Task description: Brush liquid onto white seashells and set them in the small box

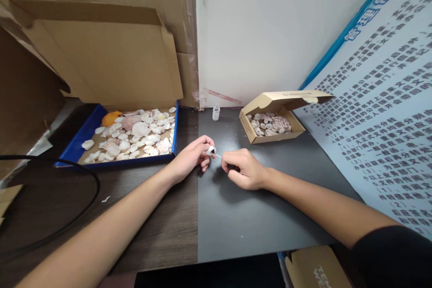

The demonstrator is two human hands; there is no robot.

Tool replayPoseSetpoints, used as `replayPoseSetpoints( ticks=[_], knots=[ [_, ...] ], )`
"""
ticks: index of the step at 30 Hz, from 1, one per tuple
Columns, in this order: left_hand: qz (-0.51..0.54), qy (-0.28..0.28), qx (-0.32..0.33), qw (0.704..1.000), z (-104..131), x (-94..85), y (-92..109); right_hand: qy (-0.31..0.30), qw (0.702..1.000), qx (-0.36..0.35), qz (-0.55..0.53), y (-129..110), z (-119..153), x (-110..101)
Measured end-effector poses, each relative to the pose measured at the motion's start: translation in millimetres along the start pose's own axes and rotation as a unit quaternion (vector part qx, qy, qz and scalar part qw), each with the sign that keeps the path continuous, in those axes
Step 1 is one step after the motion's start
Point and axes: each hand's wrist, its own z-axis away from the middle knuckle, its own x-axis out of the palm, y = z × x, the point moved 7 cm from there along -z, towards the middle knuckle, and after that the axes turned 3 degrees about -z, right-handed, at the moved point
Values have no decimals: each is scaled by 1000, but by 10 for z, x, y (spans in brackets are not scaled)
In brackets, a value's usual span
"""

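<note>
My left hand [195,155] pinches a small white piece with a dark patch [211,150] between thumb and fingertips, above the grey mat. It looks like a shell, though it is too small to be sure. My right hand [245,168] is closed round a thin tool with a black handle [233,168]. The tool's slim pale tip points left and reaches close to the white piece; whether they touch, I cannot tell. Behind my hands a small bottle [216,113] with a white label stands upright near the wall.
A blue-sided cardboard box [81,132] with its lid raised holds many shells at the left. A smaller open carton [249,131] with shells stands at the back right. A black cable [97,184] loops at the left. A printed poster [381,99] borders the right side.
</note>
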Motion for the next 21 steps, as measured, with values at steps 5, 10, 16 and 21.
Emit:
replayPoseSetpoints(
  ticks=[5,10,16,21],
  knots=[
    [-12,-1,0,1000,6,4,11,27,1000,-9,-8,-16,6,-40],
    [-9,-1,1,1000,11,15,24,-22,999,-15,-21,-28,2,43],
    [-5,0,6,1000,10,7,23,7,1000,-10,-8,-30,3,-4],
    [-8,1,2,1000,6,2,14,-39,999,-13,-28,-44,1,57]
  ],
)
